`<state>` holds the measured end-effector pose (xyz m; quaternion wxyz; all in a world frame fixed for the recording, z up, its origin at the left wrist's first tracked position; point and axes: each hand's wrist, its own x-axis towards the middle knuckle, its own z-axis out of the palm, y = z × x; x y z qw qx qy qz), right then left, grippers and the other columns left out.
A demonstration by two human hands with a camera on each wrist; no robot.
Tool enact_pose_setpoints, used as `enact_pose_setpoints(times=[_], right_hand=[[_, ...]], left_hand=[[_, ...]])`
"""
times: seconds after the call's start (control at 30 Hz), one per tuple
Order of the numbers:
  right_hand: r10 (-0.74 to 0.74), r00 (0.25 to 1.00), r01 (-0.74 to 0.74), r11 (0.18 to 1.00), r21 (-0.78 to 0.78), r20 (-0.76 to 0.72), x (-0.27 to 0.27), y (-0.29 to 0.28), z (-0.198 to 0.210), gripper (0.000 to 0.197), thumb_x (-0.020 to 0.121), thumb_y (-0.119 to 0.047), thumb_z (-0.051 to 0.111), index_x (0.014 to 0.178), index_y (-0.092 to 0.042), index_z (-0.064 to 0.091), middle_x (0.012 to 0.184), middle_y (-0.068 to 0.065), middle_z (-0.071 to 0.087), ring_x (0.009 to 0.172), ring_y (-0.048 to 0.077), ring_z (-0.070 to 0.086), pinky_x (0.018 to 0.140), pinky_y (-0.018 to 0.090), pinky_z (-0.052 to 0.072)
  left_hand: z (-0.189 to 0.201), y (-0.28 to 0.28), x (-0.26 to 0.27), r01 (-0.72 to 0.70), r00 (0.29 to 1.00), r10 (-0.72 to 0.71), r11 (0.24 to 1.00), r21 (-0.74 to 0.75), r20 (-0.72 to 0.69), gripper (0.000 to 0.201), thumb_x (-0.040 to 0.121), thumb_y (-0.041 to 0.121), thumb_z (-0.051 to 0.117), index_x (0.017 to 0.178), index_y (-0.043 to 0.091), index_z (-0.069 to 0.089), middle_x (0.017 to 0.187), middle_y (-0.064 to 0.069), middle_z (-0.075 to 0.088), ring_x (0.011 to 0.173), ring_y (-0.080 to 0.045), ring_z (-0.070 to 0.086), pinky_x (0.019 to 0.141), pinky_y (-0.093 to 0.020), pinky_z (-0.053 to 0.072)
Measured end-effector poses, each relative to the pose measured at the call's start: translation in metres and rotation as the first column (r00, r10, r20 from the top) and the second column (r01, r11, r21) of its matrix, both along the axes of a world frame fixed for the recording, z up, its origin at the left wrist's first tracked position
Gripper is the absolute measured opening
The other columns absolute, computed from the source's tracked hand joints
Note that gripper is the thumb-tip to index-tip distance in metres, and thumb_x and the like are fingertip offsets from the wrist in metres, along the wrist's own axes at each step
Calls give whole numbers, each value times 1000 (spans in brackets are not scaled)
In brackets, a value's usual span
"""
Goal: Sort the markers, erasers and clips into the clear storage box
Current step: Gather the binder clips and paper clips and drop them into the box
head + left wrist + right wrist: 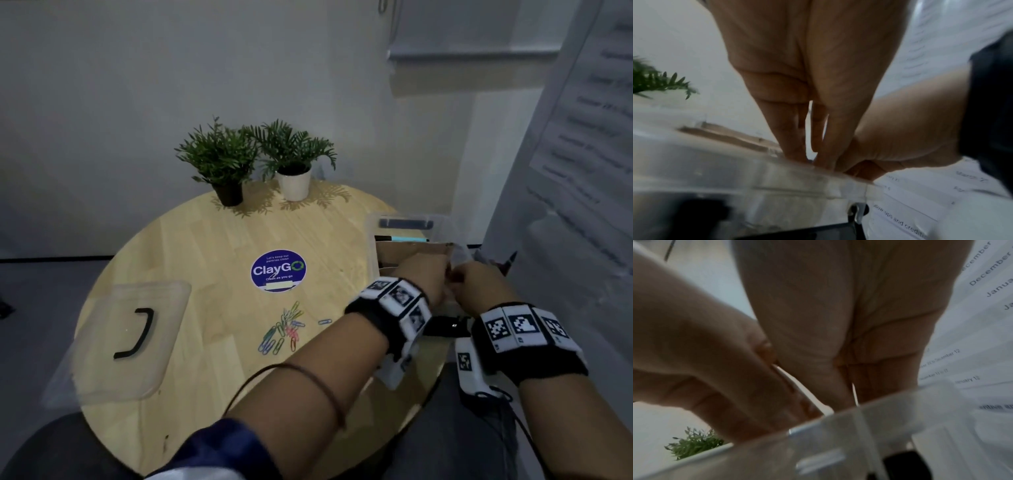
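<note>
The clear storage box [373,233] stands at the table's right edge, with a cardboard divider [411,248] inside. A dark marker [406,224] and a teal one [407,238] lie in its far section. My left hand [428,274] and right hand [479,284] meet inside the box, just in front of the divider's right end. In the left wrist view the left fingers [793,146] point straight down behind the box rim [777,170]. The box wall [859,426] hides the fingertips of both hands, so what they hold is unclear. A heap of coloured paper clips [284,329] lies mid-table.
The clear lid [102,370] with a black handle lies at the table's left edge. Two potted plants [219,161] [291,150] stand at the back. A blue round sticker [278,270] marks the table's middle. A printed sheet [582,137] hangs close on the right.
</note>
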<state>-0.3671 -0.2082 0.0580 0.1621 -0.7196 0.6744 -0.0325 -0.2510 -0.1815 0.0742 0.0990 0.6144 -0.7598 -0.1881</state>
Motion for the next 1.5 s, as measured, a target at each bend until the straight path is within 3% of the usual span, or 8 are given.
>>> enact_pose_setpoints(times=[0.27,0.4,0.5,0.7,0.93,1.1,1.3,1.5], right_hand=[[310,826,-58,877,-476,471,81,85,2,16,89,-6,55,100,-7,66,97,8,64,86,22,60,81,36,52],[301,863,-241,951,-192,406,140,102,-61,32,92,-21,48,121,-14,57,125,5,57,110,20,59,95,39,50],[245,959,-265,952,151,141,165,112,-100,63,96,-33,40,149,-6,19,159,12,14,147,27,17,120,38,21],[344,939,-329,871,365,26,198,141,-114,68,99,-27,27,149,1,-10,157,19,-21,147,31,-16,122,38,-2],[194,975,-216,946,241,112,187,103,-106,71,93,-12,38,150,0,-3,159,17,-14,148,30,-11,123,39,5],[290,942,-330,892,309,170,187,109,-98,76,94,-11,49,152,-4,0,161,11,-9,149,23,-6,122,34,11],[203,960,-234,960,154,194,181,100,-101,51,94,-17,42,144,-8,31,145,11,35,131,28,35,111,37,32],[237,956,-266,949,170,170,194,93,-104,46,93,-21,46,138,-13,41,136,11,41,126,30,37,109,39,33]], left_hand=[[-61,86,179,-314,949,315,947,69,-9,34,93,22,55,127,23,56,129,2,59,113,-18,60,95,-32,48],[-104,109,227,-385,917,351,903,189,189,44,97,18,46,141,16,42,144,-7,45,126,-25,50,104,-35,42],[-119,103,229,-262,963,239,938,226,124,62,95,10,48,151,14,22,160,-4,19,145,-23,26,118,-34,26],[-129,66,212,-58,988,20,965,256,151,66,97,11,42,154,17,10,163,1,2,151,-21,2,122,-33,10],[-136,114,216,-210,977,210,978,4,-32,53,96,34,43,146,20,34,154,2,34,139,-18,34,113,-30,33],[-135,128,204,-377,921,358,918,122,154,121,61,77,62,152,17,10,149,1,26,132,-22,28,112,-39,32],[-142,112,181,-470,880,476,867,165,6,102,68,48,76,147,12,22,134,-6,30,125,-24,32,107,-33,37],[-139,105,188,-477,870,491,863,168,-53,53,80,32,68,127,16,50,124,-8,41,119,-26,45,99,-34,44]])
